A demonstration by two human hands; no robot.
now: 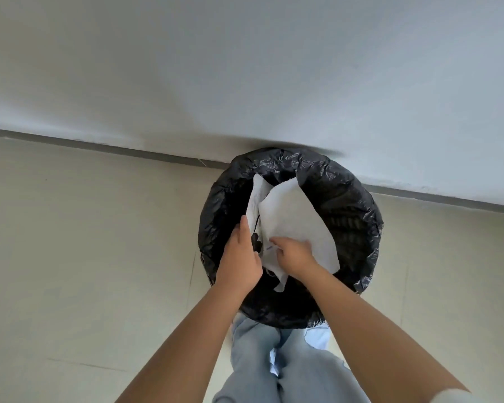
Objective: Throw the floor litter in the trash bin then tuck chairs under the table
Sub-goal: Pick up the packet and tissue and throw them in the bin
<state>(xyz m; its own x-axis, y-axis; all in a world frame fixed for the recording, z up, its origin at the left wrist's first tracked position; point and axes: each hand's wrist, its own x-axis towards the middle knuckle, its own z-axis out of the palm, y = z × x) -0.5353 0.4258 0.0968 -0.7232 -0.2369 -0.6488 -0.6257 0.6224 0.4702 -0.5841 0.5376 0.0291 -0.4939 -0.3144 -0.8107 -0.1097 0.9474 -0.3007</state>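
On the left there is only the pale floor, made of big tiles with thin joints, and it meets the white wall along a dark grey skirting line that goes slanted across the view.

Next comes the person's left hand. It reaches over the near left rim of the bin. Its fingers are straight and kept together, and they lie flat against the left side of the paper; they do not curl around it, so this hand is released and only touches.

The paper is white litter of several crumpled sheets, some with faint lines. It stands in the mouth of the bin, the upper corners reaching toward the far rim, the lower torn end hanging between the two hands. It is over and partly inside the opening, not on the floor.

The right hand is just beside the left one. Its fingers are bent and they grip the lower part of the paper from above.

The bin is round and lined with a black plastic bag, which is folded over the rim. It stands on the floor, touching the wall or very near it; I cannot tell which.

Below, between both forearms, the person's legs in light blue jeans stand just before the bin.
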